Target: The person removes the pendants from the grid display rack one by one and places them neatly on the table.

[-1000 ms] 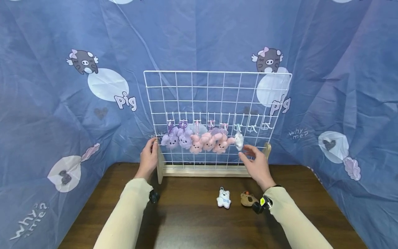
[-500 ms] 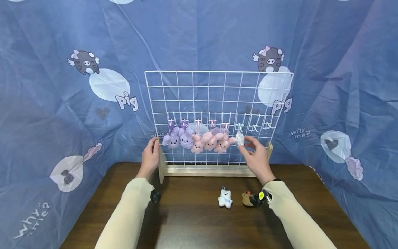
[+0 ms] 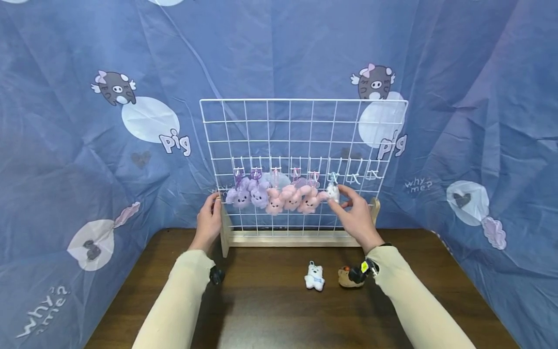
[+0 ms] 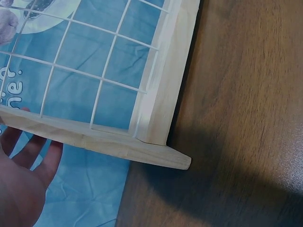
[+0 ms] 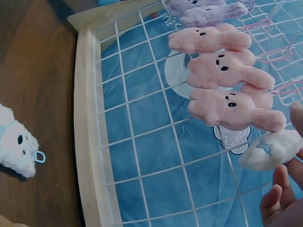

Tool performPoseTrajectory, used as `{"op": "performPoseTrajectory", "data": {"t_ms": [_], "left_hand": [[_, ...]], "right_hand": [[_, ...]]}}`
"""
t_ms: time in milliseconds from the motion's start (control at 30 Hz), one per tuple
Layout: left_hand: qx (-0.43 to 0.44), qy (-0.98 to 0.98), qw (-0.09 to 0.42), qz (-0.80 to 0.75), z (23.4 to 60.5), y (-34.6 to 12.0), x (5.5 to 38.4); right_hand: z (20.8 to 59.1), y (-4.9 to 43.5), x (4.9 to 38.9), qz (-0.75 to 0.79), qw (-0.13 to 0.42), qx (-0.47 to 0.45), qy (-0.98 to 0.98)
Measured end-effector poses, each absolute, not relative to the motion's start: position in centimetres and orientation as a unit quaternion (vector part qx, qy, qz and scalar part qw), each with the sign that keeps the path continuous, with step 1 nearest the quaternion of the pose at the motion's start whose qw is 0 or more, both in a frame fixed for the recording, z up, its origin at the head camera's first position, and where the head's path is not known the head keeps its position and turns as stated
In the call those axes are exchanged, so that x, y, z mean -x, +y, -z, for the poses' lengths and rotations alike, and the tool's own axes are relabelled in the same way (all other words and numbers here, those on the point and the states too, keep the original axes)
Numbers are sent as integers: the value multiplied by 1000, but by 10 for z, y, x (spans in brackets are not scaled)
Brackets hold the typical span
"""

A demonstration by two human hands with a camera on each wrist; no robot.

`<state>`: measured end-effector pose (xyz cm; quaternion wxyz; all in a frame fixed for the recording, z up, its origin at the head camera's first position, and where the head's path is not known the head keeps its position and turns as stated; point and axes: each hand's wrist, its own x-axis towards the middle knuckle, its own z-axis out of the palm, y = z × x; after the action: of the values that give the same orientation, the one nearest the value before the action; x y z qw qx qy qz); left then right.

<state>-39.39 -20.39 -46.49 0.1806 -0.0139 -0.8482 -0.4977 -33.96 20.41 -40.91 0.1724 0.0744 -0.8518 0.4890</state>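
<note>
A small white plush bear keychain hangs by a light green loop from a hook on the white wire grid rack. My right hand pinches the bear between thumb and fingers; in the right wrist view, the bear shows a pale blue patch. At the rack's left side, my left hand grips the wooden side post. In the left wrist view, its fingers reach behind that post. Several pink bunny plush keychains hang left of the bear.
Two purple plush keychains hang farther left. Bare white hooks stick out at the right. On the brown table lie another white plush bear and a brown plush, partly covered by the right wrist camera.
My right hand has moved up from below the hanging white bear to its side and holds it, shifting it slightly left. The left hand stays on the post.
</note>
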Motion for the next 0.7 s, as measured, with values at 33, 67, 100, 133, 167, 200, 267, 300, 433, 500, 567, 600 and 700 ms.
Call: {"op": "performPoseTrajectory", "data": {"t_ms": [33, 67, 100, 133, 167, 200, 267, 300, 433, 500, 567, 600, 700], "left_hand": [[14, -849, 181, 497, 465, -204, 394], [15, -849, 181, 496, 465, -204, 394], [15, -849, 181, 496, 465, -204, 394], [14, -849, 182, 495, 464, -204, 393], [14, -849, 182, 495, 464, -203, 393], [14, -850, 183, 494, 464, -203, 393], [13, -850, 183, 495, 463, -203, 393], [13, -849, 182, 495, 463, -203, 392], [14, -848, 182, 497, 463, -203, 393], [15, -848, 182, 497, 464, -203, 393], [15, -848, 181, 499, 465, -204, 393], [15, -847, 180, 500, 465, -204, 393], [15, -846, 180, 502, 465, -204, 394]], "right_hand": [[408, 204, 340, -491, 169, -73, -852], [407, 204, 341, -491, 166, -73, -852], [406, 204, 341, -492, 163, -71, -853], [406, 204, 342, -492, 160, -69, -853], [405, 204, 342, -493, 157, -69, -853], [404, 203, 342, -494, 155, -68, -853], [402, 203, 343, -495, 153, -68, -852], [402, 203, 344, -497, 151, -68, -852], [399, 203, 344, -498, 139, -70, -853], [398, 203, 345, -499, 137, -70, -853], [397, 203, 345, -502, 138, -68, -851], [396, 203, 345, -503, 140, -67, -850], [396, 203, 347, -506, 152, -61, -847]]}}
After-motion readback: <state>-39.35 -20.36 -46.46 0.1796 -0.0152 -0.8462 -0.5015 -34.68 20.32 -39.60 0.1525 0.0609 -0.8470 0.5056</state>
